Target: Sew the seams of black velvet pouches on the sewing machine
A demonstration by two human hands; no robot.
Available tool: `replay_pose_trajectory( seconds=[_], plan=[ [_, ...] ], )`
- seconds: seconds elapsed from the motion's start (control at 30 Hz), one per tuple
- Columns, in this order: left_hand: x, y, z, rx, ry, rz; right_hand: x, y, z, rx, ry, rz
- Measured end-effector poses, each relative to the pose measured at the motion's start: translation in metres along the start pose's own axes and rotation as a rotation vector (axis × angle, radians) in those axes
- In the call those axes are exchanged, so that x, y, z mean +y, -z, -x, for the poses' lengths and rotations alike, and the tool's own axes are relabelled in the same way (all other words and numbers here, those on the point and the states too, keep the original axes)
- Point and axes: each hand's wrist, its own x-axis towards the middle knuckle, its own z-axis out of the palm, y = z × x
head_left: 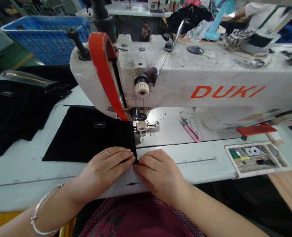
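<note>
A black fabric piece [86, 138] with a small label [100, 124] lies flat on the sewing machine table, its right edge running up to the presser foot [142, 125]. My left hand [108, 168] grips the near right corner of this fabric between thumb and fingers. Against the same corner, my right hand [158, 169] pinches the edge from the other side, fingertips almost meeting the left ones. Both hands sit on the near side of the white sewing machine [172, 79]. The fingertips partly hide the fabric corner.
Pink-handled thread snips [190, 130] lie on the machine bed. A tray [256, 158] with bobbins is set into the table at right. More black fabric pieces [14, 108] are piled at left, before a blue basket [47, 39]. Behind the machine, a person's arm [242, 12] shows.
</note>
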Motion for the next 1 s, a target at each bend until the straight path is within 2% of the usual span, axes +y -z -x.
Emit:
replay_pose_trajectory(
  seconds=[0.37,0.53,0.83,1.0],
  plan=[
    [-0.005,0.004,-0.004,0.010,0.049,0.146,-0.001,0.003,0.001,0.041,-0.051,-0.068],
    [-0.010,0.005,-0.010,0.015,0.054,0.157,0.004,0.001,-0.002,0.013,-0.005,-0.010],
    [-0.043,0.002,-0.023,0.055,0.072,0.135,0.021,0.013,-0.033,-0.143,0.025,0.196],
    [-0.063,-0.001,-0.029,0.075,0.102,0.112,0.032,0.013,-0.045,-0.171,0.056,0.237]
  ],
)
